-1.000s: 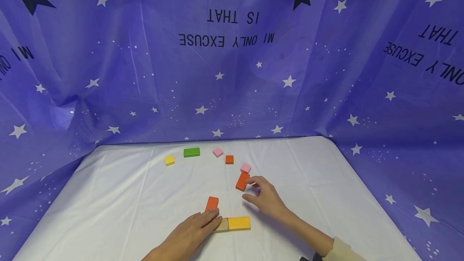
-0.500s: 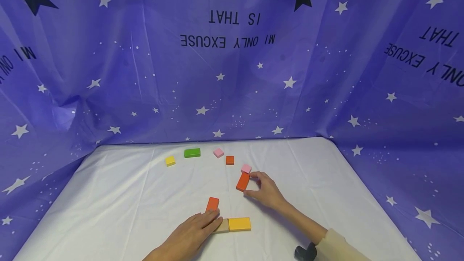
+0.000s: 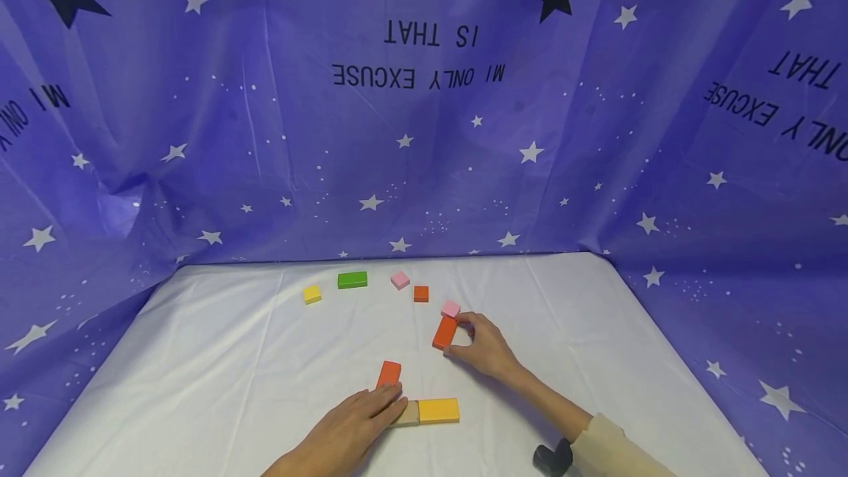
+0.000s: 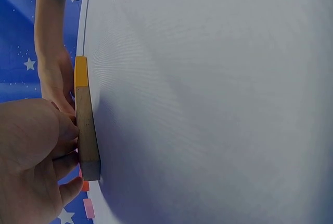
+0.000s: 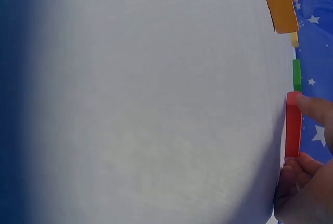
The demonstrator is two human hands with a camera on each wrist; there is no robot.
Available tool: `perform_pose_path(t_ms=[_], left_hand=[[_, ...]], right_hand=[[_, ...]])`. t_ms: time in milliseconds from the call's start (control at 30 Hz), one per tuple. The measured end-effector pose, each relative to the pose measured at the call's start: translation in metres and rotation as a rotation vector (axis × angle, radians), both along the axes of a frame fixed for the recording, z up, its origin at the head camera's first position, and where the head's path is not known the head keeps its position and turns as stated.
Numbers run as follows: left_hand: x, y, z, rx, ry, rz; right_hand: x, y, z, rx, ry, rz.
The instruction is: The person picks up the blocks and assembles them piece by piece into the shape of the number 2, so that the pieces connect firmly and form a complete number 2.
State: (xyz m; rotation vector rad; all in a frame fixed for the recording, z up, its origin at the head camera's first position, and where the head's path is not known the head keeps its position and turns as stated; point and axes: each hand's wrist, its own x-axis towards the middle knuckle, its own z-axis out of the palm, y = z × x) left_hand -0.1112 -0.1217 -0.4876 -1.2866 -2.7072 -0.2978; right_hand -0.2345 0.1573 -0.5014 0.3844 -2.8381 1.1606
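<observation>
The red block (image 3: 444, 332) is a smooth, bright oblong, lying flat and slanted near the middle of the counter (image 3: 563, 366), its far end against a small pink block (image 3: 450, 308). The right hand (image 3: 488, 348) holds it lengthwise, fingers spread just as far as its two ends, thumb at the near one. The left hand (image 3: 351, 424) rests palm down, fingers fairly straight and close together, over a plain wooden block (image 3: 409, 414) and at the near end of a second red block (image 3: 389, 373). A long yellow block (image 3: 439, 411) butts against the wooden one. Farther back sit a small yellow block (image 3: 312, 295), a green block (image 3: 352, 280), another pink block (image 3: 400, 280) and a small orange-red block (image 3: 421, 294). White cloth covers the counter; a purple curtain (image 3: 430, 175) with stars and upside-down lettering surrounds it.
</observation>
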Motion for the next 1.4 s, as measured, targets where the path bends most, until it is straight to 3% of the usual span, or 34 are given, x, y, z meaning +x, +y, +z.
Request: perform_pose_path(t_ms=[233,567,1100,1400], left_hand=[[0.001,0.000,0.000,0.012,0.012,0.002],[0.002,-0.001,-0.003,0.053,0.108,-0.008],[0.000,-0.001,-0.002,0.044,0.090,-0.013],[0.000,-0.001,-0.004,0.062,0.130,-0.020]], right_hand=[[0.000,-0.002,0.001,0.020,-0.014,0.005],[0.000,-0.005,0.003,0.011,-0.034,0.059],[0.003,-0.029,0.008,-0.019,-0.017,0.150],[0.003,-0.043,0.006,-0.029,-0.020,0.183]])
